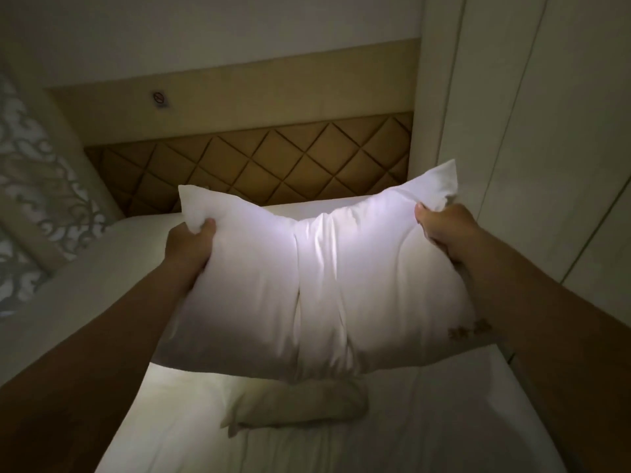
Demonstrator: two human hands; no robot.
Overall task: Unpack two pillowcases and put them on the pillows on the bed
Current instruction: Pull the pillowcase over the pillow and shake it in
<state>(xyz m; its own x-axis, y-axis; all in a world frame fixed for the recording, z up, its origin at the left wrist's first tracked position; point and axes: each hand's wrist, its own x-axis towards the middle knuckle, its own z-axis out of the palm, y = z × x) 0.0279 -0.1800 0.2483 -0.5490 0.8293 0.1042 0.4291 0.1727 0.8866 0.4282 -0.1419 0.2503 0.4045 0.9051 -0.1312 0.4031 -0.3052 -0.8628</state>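
Pillow [327, 285] held mid-frame, clear above the bed [426, 421], long axis running left to right. Left hand [189, 244] and right hand [444, 230] each grip a far top corner, fingers curled tight into the fabric. Cover is white, smooth and soft, with one centre crease. Quilted headboard [273, 158] lies beyond, upper centre. Judged: set-down goes forward.

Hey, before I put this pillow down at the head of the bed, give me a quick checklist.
1. Grip of the left hand on a pillow corner: ok.
2. Grip of the right hand on the opposite corner: ok.
3. Pillow lifted clear of the bed: ok.
4. Pillow fully covered, opening tucked: cannot tell.
5. Spot by the headboard free: cannot tell, the pillow hides it.
6. Folded cloth under the pillow: not ok, probably in the way.
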